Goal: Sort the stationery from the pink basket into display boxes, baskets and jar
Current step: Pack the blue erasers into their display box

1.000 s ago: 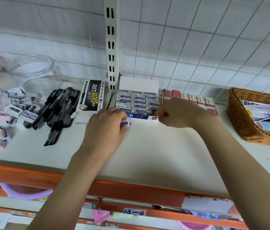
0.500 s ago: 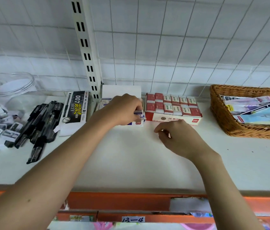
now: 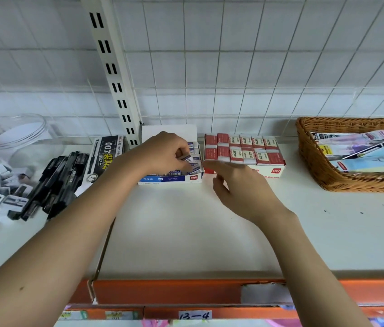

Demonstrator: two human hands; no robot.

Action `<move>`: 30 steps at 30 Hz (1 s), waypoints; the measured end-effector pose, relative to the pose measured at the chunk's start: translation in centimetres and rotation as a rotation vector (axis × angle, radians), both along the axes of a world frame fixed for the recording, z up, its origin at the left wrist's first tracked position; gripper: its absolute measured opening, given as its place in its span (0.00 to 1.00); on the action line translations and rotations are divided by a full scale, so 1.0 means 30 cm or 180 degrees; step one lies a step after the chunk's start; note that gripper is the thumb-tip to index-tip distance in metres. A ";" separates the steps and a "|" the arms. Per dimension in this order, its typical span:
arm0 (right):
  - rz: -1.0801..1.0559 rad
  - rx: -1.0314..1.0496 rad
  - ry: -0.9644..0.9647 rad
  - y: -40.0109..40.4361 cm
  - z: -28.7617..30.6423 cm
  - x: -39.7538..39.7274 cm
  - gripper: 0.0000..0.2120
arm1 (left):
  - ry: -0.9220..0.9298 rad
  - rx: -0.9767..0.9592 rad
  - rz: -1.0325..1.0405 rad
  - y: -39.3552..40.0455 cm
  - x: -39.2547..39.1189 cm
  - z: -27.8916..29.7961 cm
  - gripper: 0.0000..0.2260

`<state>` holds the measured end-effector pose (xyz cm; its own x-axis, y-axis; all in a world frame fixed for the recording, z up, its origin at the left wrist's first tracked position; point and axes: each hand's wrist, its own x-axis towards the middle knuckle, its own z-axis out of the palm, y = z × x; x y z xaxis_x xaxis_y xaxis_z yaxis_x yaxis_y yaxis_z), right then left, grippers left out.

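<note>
Blue-banded eraser pinched in my left hand over its display box; my right hand hovers loose-fingered, holding nothing.

Woven wicker basket, clear glossy plastic jar.
</note>
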<state>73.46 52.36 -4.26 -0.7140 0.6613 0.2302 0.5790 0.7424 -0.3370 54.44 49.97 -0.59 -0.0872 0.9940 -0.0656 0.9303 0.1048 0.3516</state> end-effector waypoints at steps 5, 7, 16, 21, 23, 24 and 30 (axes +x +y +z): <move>0.0093 0.0148 -0.0399 0.003 0.017 -0.035 0.20 | 0.0006 0.0269 0.0292 -0.040 -0.034 -0.011 0.11; 0.0144 0.0140 -0.0480 0.012 0.030 -0.041 0.19 | -0.0051 0.0363 0.0470 -0.060 -0.046 -0.026 0.11; 0.0194 0.0062 -0.1113 0.043 0.091 -0.091 0.18 | -0.0191 0.0600 0.0791 -0.114 -0.062 -0.079 0.13; 0.0046 -0.0114 -0.1427 0.054 0.122 -0.140 0.16 | -0.0402 0.0853 0.0719 -0.115 -0.054 -0.060 0.15; 0.0032 -0.0198 -0.1468 0.056 0.126 -0.145 0.16 | -0.0467 0.0995 0.0613 -0.112 -0.046 -0.049 0.13; 0.0036 -0.0240 -0.1437 0.055 0.126 -0.139 0.16 | -0.0495 0.1028 0.0522 -0.106 -0.040 -0.045 0.12; -0.0308 0.0019 -0.0486 0.038 0.071 -0.031 0.17 | -0.0575 0.0820 0.0048 -0.045 0.026 -0.042 0.08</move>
